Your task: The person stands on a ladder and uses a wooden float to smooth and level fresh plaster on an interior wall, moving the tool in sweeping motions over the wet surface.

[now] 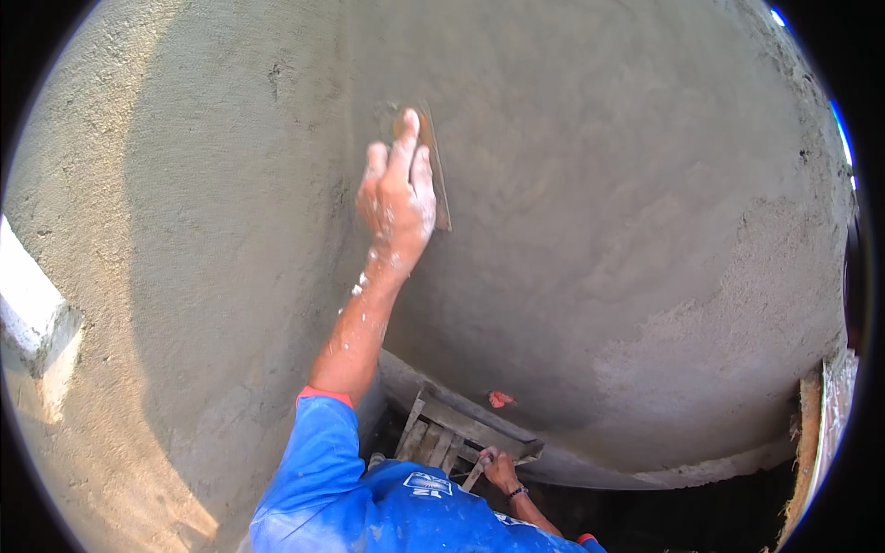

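Raised against the grey plastered wall (572, 166), my left hand (396, 198) is closed on a plastering float (437, 175). The float's thin blade lies along the wall near the inner corner, and the hand covers most of its handle. Pale plaster is smeared on the fingers and forearm. Low down beside my body, my right hand (502, 472) has its fingers curled near the edge of a wooden slatted stand (433, 441). What those fingers grip cannot be made out.
A second plastered wall (221, 184) meets the first at a corner on the left. From it juts a white block (32, 304). A small red patch (500, 399) shows low on the right wall. A rough-edged board (811, 442) stands at the far right.
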Action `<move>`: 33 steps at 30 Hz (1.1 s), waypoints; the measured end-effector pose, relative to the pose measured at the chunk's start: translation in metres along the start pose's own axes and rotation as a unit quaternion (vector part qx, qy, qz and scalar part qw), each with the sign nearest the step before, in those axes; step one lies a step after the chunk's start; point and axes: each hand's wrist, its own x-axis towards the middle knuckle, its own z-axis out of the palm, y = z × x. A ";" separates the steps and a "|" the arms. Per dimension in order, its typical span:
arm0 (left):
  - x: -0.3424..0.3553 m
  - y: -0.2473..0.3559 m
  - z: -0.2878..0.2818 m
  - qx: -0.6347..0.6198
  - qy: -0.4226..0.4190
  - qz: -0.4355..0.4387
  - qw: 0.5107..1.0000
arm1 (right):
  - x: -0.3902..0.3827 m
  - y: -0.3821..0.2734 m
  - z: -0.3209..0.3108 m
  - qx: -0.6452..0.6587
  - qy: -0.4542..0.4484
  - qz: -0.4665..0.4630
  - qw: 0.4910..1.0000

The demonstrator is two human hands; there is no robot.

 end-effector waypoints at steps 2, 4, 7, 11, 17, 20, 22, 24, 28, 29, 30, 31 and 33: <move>0.044 0.010 -0.006 0.056 0.028 0.040 0.997 | -0.004 -0.016 -0.007 0.015 -0.013 0.013 1.000; 0.028 0.017 -0.003 0.056 0.010 0.040 0.998 | -0.003 -0.018 -0.009 0.032 -0.016 0.033 0.999; -0.042 0.002 0.002 0.040 -0.059 0.028 0.997 | 0.001 0.002 -0.001 0.015 0.005 0.014 1.000; -0.058 -0.015 -0.001 0.032 -0.064 0.036 0.997 | 0.018 -0.009 -0.002 -0.038 -0.010 -0.076 0.996; 0.059 0.047 -0.002 0.027 0.022 0.035 0.999 | 0.036 -0.013 0.000 0.011 0.049 -0.096 0.994; 0.002 0.044 0.006 0.002 -0.025 0.088 0.996 | 0.028 -0.010 0.015 0.018 0.036 -0.065 0.997; -0.059 0.016 0.007 -0.012 -0.055 0.125 0.991 | 0.022 -0.008 0.018 0.007 0.010 -0.057 0.998; -0.072 -0.001 0.005 -0.013 -0.053 0.132 0.990 | 0.018 -0.003 0.016 -0.018 -0.045 -0.042 0.998; 0.009 0.008 -0.004 0.012 -0.016 0.050 0.999 | 0.011 0.000 0.012 0.003 0.008 -0.059 0.998; 0.023 0.012 -0.006 0.012 -0.016 0.049 0.999 | 0.011 -0.001 0.009 0.000 0.018 -0.058 0.998; 0.035 0.015 -0.008 0.038 -0.010 0.052 0.998 | 0.013 -0.004 0.006 -0.001 0.031 -0.060 0.998; 0.041 0.016 -0.009 0.064 -0.003 0.056 0.996 | 0.013 -0.006 0.003 0.000 0.032 -0.062 0.998; 0.015 0.008 -0.009 0.069 -0.024 0.053 0.996 | 0.005 -0.011 0.005 0.017 0.040 -0.043 0.998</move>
